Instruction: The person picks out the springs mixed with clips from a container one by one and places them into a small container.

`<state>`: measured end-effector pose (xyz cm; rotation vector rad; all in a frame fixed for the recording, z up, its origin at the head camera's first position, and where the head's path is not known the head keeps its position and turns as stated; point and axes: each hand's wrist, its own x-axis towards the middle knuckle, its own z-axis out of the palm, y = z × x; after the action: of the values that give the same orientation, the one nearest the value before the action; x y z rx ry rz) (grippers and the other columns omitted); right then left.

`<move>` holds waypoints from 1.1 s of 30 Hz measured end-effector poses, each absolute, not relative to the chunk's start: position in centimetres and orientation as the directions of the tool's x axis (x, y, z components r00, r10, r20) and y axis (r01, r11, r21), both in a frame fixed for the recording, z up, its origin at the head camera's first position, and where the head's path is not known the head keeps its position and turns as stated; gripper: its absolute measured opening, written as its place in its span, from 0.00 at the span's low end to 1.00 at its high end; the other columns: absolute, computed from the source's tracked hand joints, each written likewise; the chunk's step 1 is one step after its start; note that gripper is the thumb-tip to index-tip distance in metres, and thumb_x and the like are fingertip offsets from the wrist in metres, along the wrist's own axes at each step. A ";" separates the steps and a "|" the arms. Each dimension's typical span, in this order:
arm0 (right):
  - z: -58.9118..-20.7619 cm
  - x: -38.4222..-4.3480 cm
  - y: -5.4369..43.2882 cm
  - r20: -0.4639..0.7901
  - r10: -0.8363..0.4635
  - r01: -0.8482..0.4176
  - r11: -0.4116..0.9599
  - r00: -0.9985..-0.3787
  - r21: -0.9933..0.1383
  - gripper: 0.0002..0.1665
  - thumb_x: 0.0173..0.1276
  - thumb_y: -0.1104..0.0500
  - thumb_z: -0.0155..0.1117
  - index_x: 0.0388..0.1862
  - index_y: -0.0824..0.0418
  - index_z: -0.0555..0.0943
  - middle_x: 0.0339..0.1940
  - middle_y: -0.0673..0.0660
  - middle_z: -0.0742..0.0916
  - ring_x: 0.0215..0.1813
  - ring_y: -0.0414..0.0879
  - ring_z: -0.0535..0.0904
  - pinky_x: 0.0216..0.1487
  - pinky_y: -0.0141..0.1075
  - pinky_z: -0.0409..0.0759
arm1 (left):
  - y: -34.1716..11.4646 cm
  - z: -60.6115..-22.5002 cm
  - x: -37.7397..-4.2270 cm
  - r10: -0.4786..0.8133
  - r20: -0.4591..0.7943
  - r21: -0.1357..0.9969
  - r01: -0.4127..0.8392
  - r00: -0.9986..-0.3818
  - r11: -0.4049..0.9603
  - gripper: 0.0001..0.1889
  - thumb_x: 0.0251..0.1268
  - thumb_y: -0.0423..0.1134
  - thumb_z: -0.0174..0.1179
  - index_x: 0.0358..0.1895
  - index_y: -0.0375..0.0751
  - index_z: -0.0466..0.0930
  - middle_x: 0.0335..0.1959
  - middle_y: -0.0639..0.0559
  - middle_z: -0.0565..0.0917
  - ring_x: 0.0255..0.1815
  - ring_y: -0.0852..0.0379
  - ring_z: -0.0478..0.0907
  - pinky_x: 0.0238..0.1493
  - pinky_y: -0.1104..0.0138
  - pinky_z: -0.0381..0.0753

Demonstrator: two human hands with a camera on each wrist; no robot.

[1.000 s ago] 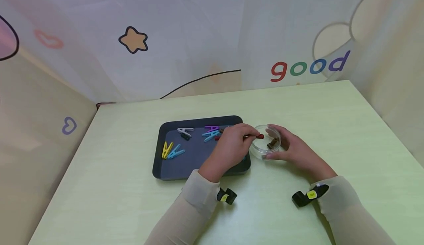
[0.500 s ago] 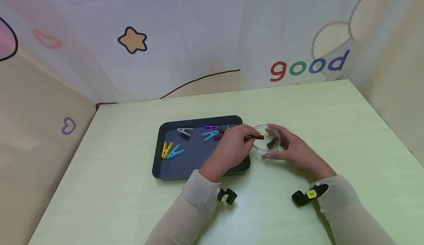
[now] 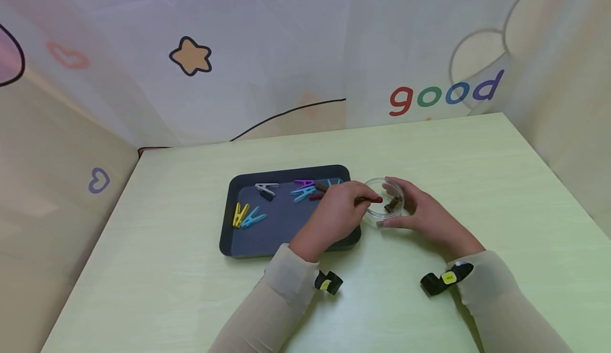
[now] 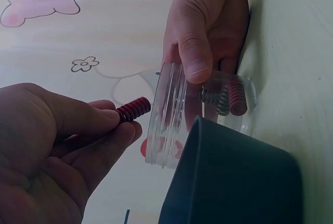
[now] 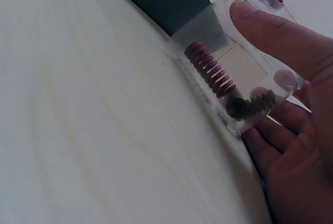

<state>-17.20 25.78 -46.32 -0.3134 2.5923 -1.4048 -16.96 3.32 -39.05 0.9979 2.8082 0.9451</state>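
My left hand pinches a red coil spring between thumb and fingers. The spring's free end points at the mouth of a clear plastic jar, and in the head view it overlaps the rim. Thumb and fingers of my right hand hold the jar from its right side. Inside the jar, in the right wrist view, lie another red spring and dark springs near its bottom. My left hand covers the right part of a dark tray in the head view.
The tray stands left of the jar, its wall close by. In it lie a yellow clothespin, a light blue clothespin, a grey clothespin, a purple clothespin and several other clothespins and springs. A printed cloth hangs behind the table.
My left hand has shifted very slightly to the right with the red spring, whose tip sits a little farther over the jar's mouth. My right hand and the jar stay nearly still.
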 end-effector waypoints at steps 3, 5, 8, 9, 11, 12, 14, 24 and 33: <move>-46.3 -17.1 25.8 -0.056 -0.267 -0.097 0.530 -0.962 -0.843 0.58 0.50 0.39 0.75 0.77 0.40 0.54 0.76 0.52 0.67 0.78 0.55 0.58 0.74 0.54 0.59 | 3.4 -39.1 -17.0 0.583 0.186 0.542 0.578 -0.791 0.611 0.12 0.71 0.35 0.55 0.49 0.48 0.86 0.50 0.56 0.85 0.53 0.62 0.81 0.50 0.74 0.79; -46.2 -17.2 25.8 -0.058 -0.266 -0.096 0.529 -0.962 -0.843 0.58 0.50 0.39 0.75 0.77 0.40 0.55 0.76 0.52 0.67 0.78 0.55 0.58 0.74 0.54 0.59 | 3.4 -39.1 -17.0 0.583 0.185 0.540 0.577 -0.791 0.613 0.12 0.70 0.35 0.56 0.49 0.48 0.86 0.50 0.56 0.85 0.52 0.61 0.81 0.50 0.74 0.79; -46.1 -17.2 25.8 -0.060 -0.264 -0.092 0.529 -0.963 -0.844 0.58 0.50 0.39 0.76 0.77 0.40 0.55 0.76 0.52 0.67 0.78 0.55 0.58 0.74 0.54 0.58 | 3.4 -39.2 -17.1 0.583 0.172 0.542 0.571 -0.794 0.617 0.12 0.70 0.35 0.56 0.50 0.49 0.86 0.50 0.56 0.85 0.53 0.61 0.80 0.50 0.74 0.79; -46.1 -17.2 25.8 -0.061 -0.264 -0.091 0.528 -0.963 -0.844 0.58 0.50 0.39 0.76 0.77 0.41 0.55 0.76 0.52 0.67 0.78 0.55 0.58 0.74 0.54 0.58 | 3.5 -39.2 -17.1 0.583 0.166 0.543 0.567 -0.795 0.619 0.12 0.70 0.35 0.56 0.50 0.49 0.86 0.50 0.56 0.85 0.53 0.61 0.80 0.50 0.73 0.79; -46.1 -17.2 25.8 -0.062 -0.264 -0.091 0.529 -0.963 -0.844 0.58 0.50 0.39 0.76 0.77 0.41 0.55 0.76 0.52 0.67 0.78 0.55 0.58 0.74 0.54 0.58 | 3.5 -39.3 -17.1 0.585 0.157 0.542 0.565 -0.796 0.622 0.12 0.71 0.35 0.55 0.50 0.48 0.86 0.50 0.56 0.85 0.53 0.61 0.80 0.50 0.73 0.79; -46.1 -17.2 25.8 -0.060 -0.264 -0.092 0.528 -0.963 -0.844 0.58 0.50 0.39 0.76 0.77 0.41 0.55 0.76 0.53 0.67 0.78 0.55 0.58 0.74 0.54 0.59 | 3.5 -39.3 -17.1 0.586 0.154 0.544 0.563 -0.796 0.622 0.12 0.71 0.35 0.55 0.50 0.48 0.86 0.50 0.56 0.84 0.53 0.61 0.80 0.50 0.73 0.79; -46.1 -17.2 25.8 -0.058 -0.264 -0.094 0.528 -0.963 -0.844 0.58 0.50 0.40 0.76 0.77 0.41 0.55 0.76 0.53 0.67 0.78 0.55 0.58 0.74 0.54 0.59 | 3.6 -39.4 -17.1 0.588 0.152 0.538 0.566 -0.794 0.625 0.12 0.71 0.35 0.55 0.49 0.48 0.86 0.50 0.56 0.84 0.53 0.61 0.80 0.50 0.73 0.79; -46.2 -17.1 25.8 -0.068 -0.261 -0.083 0.527 -0.963 -0.846 0.58 0.50 0.39 0.76 0.77 0.41 0.55 0.76 0.53 0.66 0.78 0.56 0.57 0.74 0.55 0.58 | 3.5 -39.6 -17.1 0.584 0.175 0.529 0.576 -0.792 0.623 0.12 0.71 0.35 0.54 0.52 0.43 0.84 0.52 0.53 0.84 0.53 0.59 0.80 0.52 0.72 0.79; -46.2 -17.2 25.8 -0.073 -0.259 -0.078 0.528 -0.963 -0.846 0.60 0.49 0.38 0.76 0.77 0.41 0.54 0.76 0.53 0.66 0.78 0.55 0.56 0.74 0.55 0.58 | 3.5 -39.6 -17.2 0.589 0.187 0.520 0.588 -0.786 0.620 0.12 0.71 0.35 0.54 0.52 0.43 0.84 0.52 0.53 0.84 0.54 0.59 0.80 0.54 0.71 0.78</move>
<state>-17.16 25.84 -46.16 -0.2872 2.5753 -1.4116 -17.25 3.47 -39.62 1.0269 2.8252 0.9058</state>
